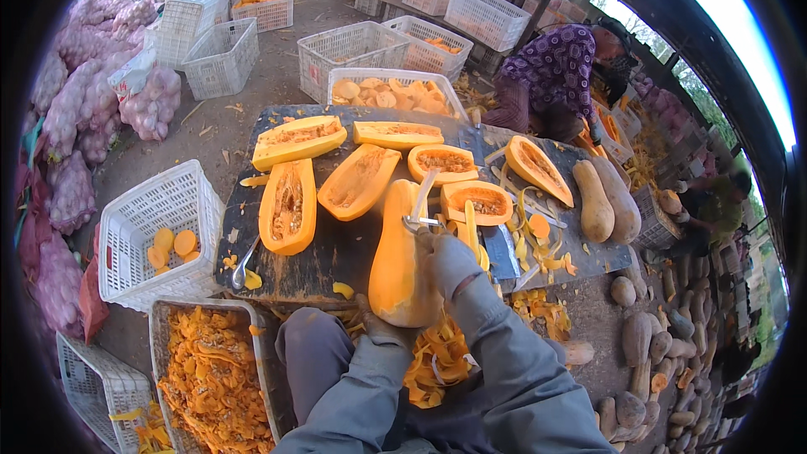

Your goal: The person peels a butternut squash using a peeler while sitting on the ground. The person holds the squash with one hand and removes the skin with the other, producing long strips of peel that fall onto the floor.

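A mostly peeled butternut squash [394, 265] stands tilted at the near edge of the dark board [315, 274]. My left hand [386, 328], gloved, holds its wide lower end. In my gloved right hand [449, 258] is a peeler [421, 222], its blade against the squash's upper right side and a strip of peel rising from it. Behind lie several halved squashes with seeds, one of them the upright half [288, 207] on the left. A metal spoon [239, 274] rests at the board's left edge. Two unpeeled squashes [594, 202] lie at the right, beside peel strips.
A white plastic crate [157, 293] with round slices stands left; below it is a tub of scooped pulp [214, 378]. A crate of cut pieces [397, 79] touches the board's far side. A co-worker [548, 75] crouches at the upper right. Whole squashes [637, 340] cover the ground at right.
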Tool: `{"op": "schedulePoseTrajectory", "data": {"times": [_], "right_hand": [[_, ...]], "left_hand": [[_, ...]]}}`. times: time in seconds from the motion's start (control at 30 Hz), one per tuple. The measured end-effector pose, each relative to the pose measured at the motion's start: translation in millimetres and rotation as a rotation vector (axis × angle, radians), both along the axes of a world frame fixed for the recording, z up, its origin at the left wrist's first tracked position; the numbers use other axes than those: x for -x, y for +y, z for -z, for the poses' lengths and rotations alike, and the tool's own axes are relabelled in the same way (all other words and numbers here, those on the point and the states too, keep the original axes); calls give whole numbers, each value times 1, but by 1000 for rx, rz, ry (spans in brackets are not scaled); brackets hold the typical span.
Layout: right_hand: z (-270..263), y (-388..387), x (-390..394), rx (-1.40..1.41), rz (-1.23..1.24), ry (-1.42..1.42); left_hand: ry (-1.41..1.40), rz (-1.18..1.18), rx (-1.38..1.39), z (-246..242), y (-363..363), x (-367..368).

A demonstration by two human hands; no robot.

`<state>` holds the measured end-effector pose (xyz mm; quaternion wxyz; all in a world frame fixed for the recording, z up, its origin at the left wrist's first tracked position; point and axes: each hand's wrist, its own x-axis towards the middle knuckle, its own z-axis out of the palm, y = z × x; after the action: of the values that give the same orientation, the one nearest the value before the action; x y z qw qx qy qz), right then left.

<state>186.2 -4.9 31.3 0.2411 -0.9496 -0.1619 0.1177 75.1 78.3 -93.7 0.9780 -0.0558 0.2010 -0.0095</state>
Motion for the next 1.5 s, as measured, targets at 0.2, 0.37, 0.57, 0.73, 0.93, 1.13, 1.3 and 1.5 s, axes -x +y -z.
{"op": "schedulePoseTrajectory", "data": {"times": [0.2,0.37,0.57,0.73,0.93,1.13,1.3,1.5], "right_hand": [[-21,-59,141,16,-70,-36],[3,-103,189,-137,-131,36],[-40,-47,50,-280,1,-145],[-1,0,-92,-54,69,-102],[40,11,-144,93,79,-45],[22,-21,-74,59,76,-5],[-10,-46,79,75,-54,-112],[-11,-102,188,-91,-194,90]], "left_hand": [[-3,-34,65,-6,-6,1],[164,109,-4,-24,-3,3],[-58,-13,155,-25,2,-3],[2,27,28,7,-11,2],[-10,-11,-130,12,-20,3],[71,15,-147,12,-26,1],[-59,-13,50,11,-14,-5],[10,6,25,3,-12,-4]]}}
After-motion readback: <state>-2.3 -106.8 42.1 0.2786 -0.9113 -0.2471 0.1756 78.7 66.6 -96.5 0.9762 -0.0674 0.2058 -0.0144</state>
